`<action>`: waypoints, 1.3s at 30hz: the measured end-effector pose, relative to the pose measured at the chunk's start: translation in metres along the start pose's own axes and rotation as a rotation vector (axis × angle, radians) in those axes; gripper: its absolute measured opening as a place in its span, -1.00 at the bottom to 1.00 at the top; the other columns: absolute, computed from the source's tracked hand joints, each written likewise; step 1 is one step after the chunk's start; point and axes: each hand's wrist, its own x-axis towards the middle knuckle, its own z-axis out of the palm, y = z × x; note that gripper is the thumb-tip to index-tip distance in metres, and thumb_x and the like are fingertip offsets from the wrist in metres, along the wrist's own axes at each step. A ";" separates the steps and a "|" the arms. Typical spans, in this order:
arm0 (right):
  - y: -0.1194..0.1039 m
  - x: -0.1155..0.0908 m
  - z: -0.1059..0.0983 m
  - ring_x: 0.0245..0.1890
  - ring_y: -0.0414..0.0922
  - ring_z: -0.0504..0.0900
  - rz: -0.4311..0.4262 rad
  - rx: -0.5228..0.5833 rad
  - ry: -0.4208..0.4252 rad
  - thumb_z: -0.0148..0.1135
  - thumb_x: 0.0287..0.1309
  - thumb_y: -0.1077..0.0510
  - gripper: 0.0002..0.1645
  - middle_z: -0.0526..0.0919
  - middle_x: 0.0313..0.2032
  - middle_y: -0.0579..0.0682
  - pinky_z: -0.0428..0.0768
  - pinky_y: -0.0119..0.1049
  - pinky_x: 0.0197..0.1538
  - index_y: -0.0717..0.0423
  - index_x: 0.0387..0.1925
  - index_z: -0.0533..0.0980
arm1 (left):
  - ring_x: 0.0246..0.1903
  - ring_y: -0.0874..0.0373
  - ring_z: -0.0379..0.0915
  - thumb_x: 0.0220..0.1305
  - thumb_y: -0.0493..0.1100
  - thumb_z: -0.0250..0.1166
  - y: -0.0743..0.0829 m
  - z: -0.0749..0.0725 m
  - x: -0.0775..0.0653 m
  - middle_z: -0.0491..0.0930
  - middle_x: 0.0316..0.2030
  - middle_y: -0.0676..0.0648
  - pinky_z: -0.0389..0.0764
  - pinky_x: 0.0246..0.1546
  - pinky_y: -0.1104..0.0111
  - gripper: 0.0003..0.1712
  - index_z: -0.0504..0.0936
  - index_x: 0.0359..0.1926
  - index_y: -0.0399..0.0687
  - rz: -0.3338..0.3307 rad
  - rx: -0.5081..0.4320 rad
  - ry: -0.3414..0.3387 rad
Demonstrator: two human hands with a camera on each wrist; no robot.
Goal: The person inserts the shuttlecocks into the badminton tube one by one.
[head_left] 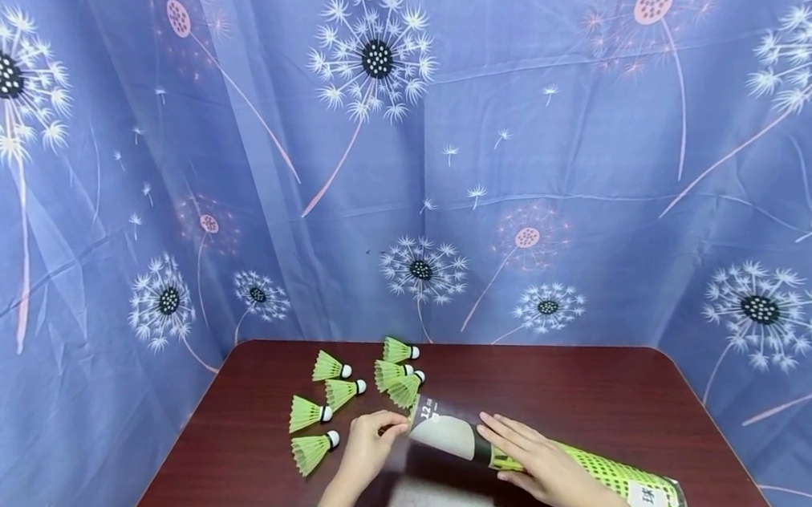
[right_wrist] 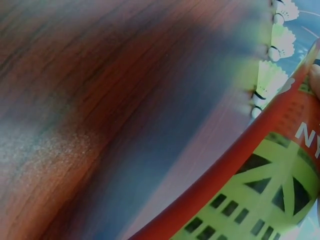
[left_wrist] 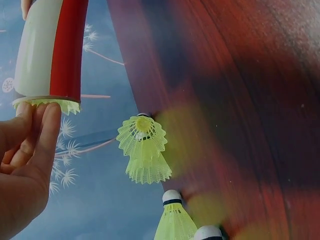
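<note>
A blue dandelion-print curtain (head_left: 485, 158) hangs around a glossy reddish-brown table (head_left: 600, 397).

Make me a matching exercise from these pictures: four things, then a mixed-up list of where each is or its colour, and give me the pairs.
1. Left hand
2. Right hand
3. Table
4. Cloth backdrop

A. Dark reddish-brown
B. Holding the tube along its side
C. Blue with dandelion print
D. At the tube's end, touching a shuttlecock

Pairs: 1-D, 2-B, 3-A, 4-C
</note>
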 end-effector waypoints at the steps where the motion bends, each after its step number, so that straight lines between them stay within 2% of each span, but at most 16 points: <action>1: 0.000 0.000 0.000 0.26 0.09 0.38 -0.001 -0.002 0.000 0.32 0.16 0.02 -0.18 0.29 0.36 0.13 -0.04 -0.47 0.39 0.15 0.39 0.24 | -0.46 0.29 0.56 0.05 -0.29 0.40 0.000 -0.001 0.000 0.70 -0.45 -0.01 0.56 -0.44 0.45 -0.97 0.74 -0.42 -0.15 0.002 -0.007 -0.008; 4: 0.001 -0.001 0.000 0.27 0.07 0.37 -0.003 -0.007 0.000 0.34 0.13 0.04 -0.17 0.30 0.35 0.14 -0.04 -0.47 0.39 0.14 0.38 0.24 | -0.47 0.31 0.55 0.06 -0.30 0.39 -0.001 -0.003 -0.001 0.70 -0.45 0.00 0.55 -0.45 0.46 -0.98 0.74 -0.42 -0.14 0.014 0.000 -0.007; 7: 0.002 -0.001 -0.001 0.27 0.09 0.37 -0.009 -0.007 0.004 0.29 0.18 0.01 -0.21 0.30 0.35 0.15 -0.04 -0.47 0.39 0.15 0.38 0.25 | -0.49 0.32 0.53 0.03 -0.33 0.41 -0.001 -0.007 -0.001 0.69 -0.47 0.04 0.53 -0.48 0.48 -0.93 0.74 -0.43 -0.10 0.013 0.023 0.030; 11: 0.003 0.001 -0.003 0.25 0.11 0.38 -0.011 -0.002 0.003 0.21 0.26 -0.03 -0.26 0.30 0.35 0.16 -0.04 -0.46 0.40 0.16 0.38 0.25 | -0.52 0.32 0.52 0.00 -0.37 0.42 -0.004 -0.014 -0.001 0.69 -0.47 0.04 0.53 -0.50 0.47 -0.91 0.73 -0.43 -0.11 -0.032 0.030 0.065; 15: 0.004 0.002 -0.005 0.26 0.11 0.37 -0.014 0.002 -0.002 0.30 0.17 0.04 -0.21 0.30 0.35 0.16 -0.03 -0.47 0.39 0.17 0.38 0.25 | -0.53 0.31 0.51 0.01 -0.40 0.42 -0.010 -0.024 -0.003 0.68 -0.51 0.02 0.54 -0.50 0.45 -0.89 0.72 -0.45 -0.13 -0.075 0.045 0.097; 19: 0.005 0.001 -0.006 0.27 0.09 0.36 -0.012 -0.005 -0.008 0.37 0.08 0.09 -0.14 0.29 0.36 0.14 -0.03 -0.48 0.39 0.16 0.38 0.24 | -0.55 0.31 0.51 0.05 -0.37 0.41 -0.018 -0.042 -0.006 0.66 -0.54 0.01 0.54 -0.51 0.44 -0.96 0.70 -0.45 -0.21 -0.132 0.094 0.144; 21: 0.005 0.000 -0.006 0.27 0.09 0.37 -0.013 -0.009 -0.005 0.36 0.10 0.08 -0.16 0.30 0.35 0.14 -0.03 -0.48 0.39 0.16 0.38 0.25 | -0.55 0.27 0.53 0.08 -0.34 0.41 -0.022 -0.052 -0.008 0.66 -0.54 -0.02 0.55 -0.50 0.41 -0.95 0.70 -0.43 -0.26 -0.179 0.116 0.157; 27: 0.010 -0.001 -0.007 0.27 0.09 0.36 0.005 -0.005 -0.018 0.31 0.17 0.03 -0.19 0.29 0.37 0.11 -0.03 -0.48 0.39 0.12 0.39 0.23 | -0.32 -0.10 0.64 0.10 -0.33 0.40 -0.033 -0.089 -0.013 0.71 -0.40 -0.15 0.56 -0.24 0.06 -0.94 0.74 -0.37 -0.26 -0.311 0.293 0.200; 30: 0.012 0.000 -0.007 0.28 0.09 0.36 0.017 -0.007 -0.028 0.36 0.12 0.07 -0.14 0.27 0.38 0.09 -0.04 -0.49 0.38 0.10 0.40 0.22 | -0.40 -0.07 0.62 0.10 -0.34 0.39 -0.040 -0.105 -0.017 0.70 -0.44 -0.16 0.56 -0.32 0.11 -0.95 0.73 -0.37 -0.27 -0.380 0.326 0.192; 33: 0.012 -0.001 -0.007 0.27 0.09 0.36 0.016 -0.016 -0.023 0.39 0.07 0.08 -0.12 0.28 0.37 0.10 -0.04 -0.48 0.39 0.11 0.40 0.23 | -0.54 0.09 0.56 0.06 -0.33 0.41 -0.046 -0.114 -0.025 0.68 -0.53 -0.11 0.52 -0.45 0.23 -0.94 0.71 -0.42 -0.27 -0.436 0.342 0.173; 35: 0.012 -0.002 -0.007 0.27 0.10 0.37 0.009 -0.014 -0.016 0.40 0.04 0.10 -0.11 0.30 0.36 0.13 -0.04 -0.49 0.39 0.13 0.39 0.24 | -0.60 0.17 0.51 0.03 -0.30 0.43 -0.050 -0.117 -0.031 0.65 -0.59 -0.06 0.50 -0.50 0.27 -0.91 0.70 -0.46 -0.26 -0.474 0.353 0.146; 39: 0.012 -0.003 -0.005 0.27 0.09 0.37 0.007 -0.012 -0.013 0.39 0.05 0.09 -0.11 0.30 0.36 0.12 -0.05 -0.49 0.39 0.12 0.39 0.24 | -0.65 0.19 0.46 -0.01 -0.23 0.47 -0.052 -0.118 -0.039 0.60 -0.67 -0.02 0.47 -0.56 0.25 -0.83 0.67 -0.56 -0.23 -0.513 0.373 0.090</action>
